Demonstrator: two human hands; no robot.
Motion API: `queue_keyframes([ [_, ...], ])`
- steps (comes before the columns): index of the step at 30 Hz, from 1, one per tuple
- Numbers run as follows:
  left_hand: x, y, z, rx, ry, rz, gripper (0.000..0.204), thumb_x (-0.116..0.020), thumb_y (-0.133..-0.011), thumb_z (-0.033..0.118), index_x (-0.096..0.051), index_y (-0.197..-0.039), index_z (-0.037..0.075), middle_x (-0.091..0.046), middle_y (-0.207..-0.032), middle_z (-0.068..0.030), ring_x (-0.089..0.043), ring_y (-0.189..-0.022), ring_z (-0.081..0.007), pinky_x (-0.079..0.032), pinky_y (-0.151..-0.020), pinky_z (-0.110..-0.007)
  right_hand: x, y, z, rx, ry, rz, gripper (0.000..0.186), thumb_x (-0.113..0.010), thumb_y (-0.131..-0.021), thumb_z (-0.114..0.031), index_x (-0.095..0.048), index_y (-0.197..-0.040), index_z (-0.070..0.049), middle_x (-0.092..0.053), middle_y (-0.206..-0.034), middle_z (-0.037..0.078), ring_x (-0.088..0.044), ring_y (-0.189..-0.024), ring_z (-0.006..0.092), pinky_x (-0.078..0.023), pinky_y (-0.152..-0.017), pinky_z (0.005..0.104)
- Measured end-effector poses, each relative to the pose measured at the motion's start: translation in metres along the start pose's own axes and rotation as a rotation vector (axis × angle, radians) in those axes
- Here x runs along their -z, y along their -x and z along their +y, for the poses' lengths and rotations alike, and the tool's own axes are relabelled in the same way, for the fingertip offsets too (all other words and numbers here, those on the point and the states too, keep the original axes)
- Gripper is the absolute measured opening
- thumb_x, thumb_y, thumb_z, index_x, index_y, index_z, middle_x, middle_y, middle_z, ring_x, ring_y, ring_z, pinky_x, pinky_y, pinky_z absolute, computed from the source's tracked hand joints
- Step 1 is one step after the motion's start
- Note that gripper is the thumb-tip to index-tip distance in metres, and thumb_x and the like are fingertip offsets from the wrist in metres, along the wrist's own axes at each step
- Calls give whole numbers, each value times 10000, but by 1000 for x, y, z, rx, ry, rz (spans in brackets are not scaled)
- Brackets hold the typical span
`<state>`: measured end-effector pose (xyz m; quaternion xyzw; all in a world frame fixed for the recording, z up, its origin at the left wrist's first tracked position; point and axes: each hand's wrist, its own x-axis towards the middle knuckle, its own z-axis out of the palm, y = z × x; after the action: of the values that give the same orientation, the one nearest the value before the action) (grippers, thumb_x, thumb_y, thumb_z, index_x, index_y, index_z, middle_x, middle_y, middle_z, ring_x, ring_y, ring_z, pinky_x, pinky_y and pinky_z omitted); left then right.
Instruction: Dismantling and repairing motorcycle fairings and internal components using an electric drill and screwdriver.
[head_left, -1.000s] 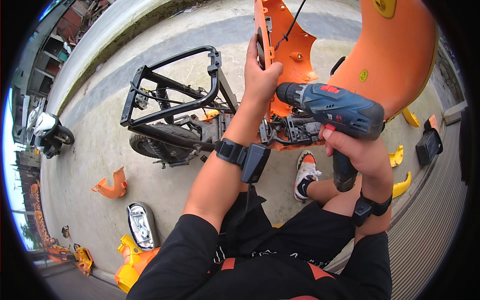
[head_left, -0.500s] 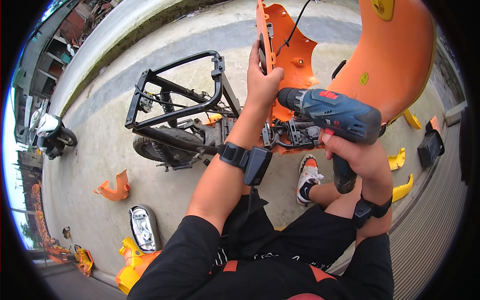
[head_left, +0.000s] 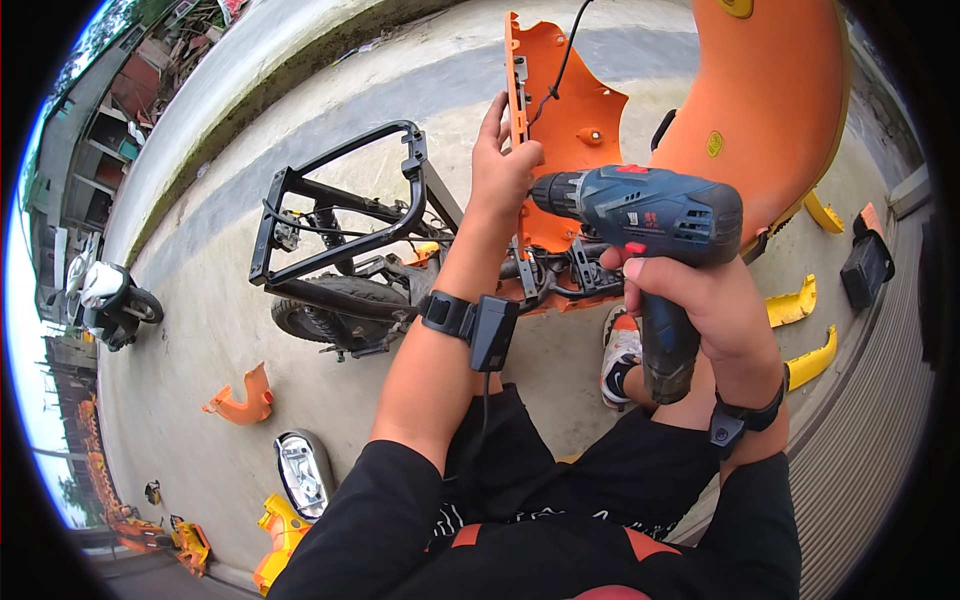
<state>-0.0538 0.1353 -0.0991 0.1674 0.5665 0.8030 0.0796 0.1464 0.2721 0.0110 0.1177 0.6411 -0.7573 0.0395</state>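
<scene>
The left hand (head_left: 503, 170) is pinching the edge of the orange panel (head_left: 570, 130), fingers closed on it. Just right of those fingers, the right hand (head_left: 690, 300) is gripping the blue drill (head_left: 640, 215); its bit, seemingly hidden, could slip and nick them.

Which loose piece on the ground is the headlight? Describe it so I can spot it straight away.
Start at the stripped black scooter frame on the concrete, then look below it, past the small orange fairing piece. The headlight lies just beyond, above a yellow panel. It alone is a dark-rimmed oval with a clear, silvery lens, not coloured plastic.
</scene>
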Motion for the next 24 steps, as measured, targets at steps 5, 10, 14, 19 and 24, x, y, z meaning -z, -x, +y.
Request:
queue_keyframes([
  [5, 3, -1, 1, 103, 127, 4, 840, -517, -762, 7, -238, -1555, 11, -618, -923, -39, -574, -782, -106, -482, -707, -264, 11, -4, -7, 89, -127, 72, 300, -669, -860, -87, -638, -1146, -2, -693, -948, 95, -638, -711, 133, -541, -643, 285],
  [10, 2, 4, 5, 108, 111, -32, 797, -511, -762, 5, -300, -1530, 14, -604, -902, -14, -551, -758, -101, -465, -707, -253, 30, -38, 2, 163, -135, 194, 320, -673, -855, -108, -625, -1146, 17, -693, -937, 103, -638, -697, 131, -552, -628, 302],
  [14, -3, 10, 8, 130, 165, -123, 763, -515, -751, 8, -350, -1496, 16, -639, -993, -40, -598, -811, -110, -493, -725, -258, 41, -56, 9, 117, -241, 186, 308, -667, -850, -113, -629, -1120, 30, -696, -941, 110, -641, -667, 140, -558, -616, 310],
  [19, -7, 13, 8, 149, 192, -169, 781, -517, -747, 7, -329, -1505, 17, -651, -1090, -79, -637, -861, -126, -521, -747, -266, 39, -61, 10, 169, -199, 135, 367, -637, -865, -95, -577, -1194, 56, -686, -963, 130, -620, -658, 138, -557, -637, 311],
  [24, -9, 13, 5, 109, 193, -163, 825, -501, -754, -4, -257, -1543, 14, -647, -1113, -96, -638, -879, -139, -523, -775, -273, 33, -60, 10, 170, -192, 105, 331, -646, -855, -95, -609, -1154, 41, -693, -948, 118, -629, -657, 139, -552, -624, 305],
])
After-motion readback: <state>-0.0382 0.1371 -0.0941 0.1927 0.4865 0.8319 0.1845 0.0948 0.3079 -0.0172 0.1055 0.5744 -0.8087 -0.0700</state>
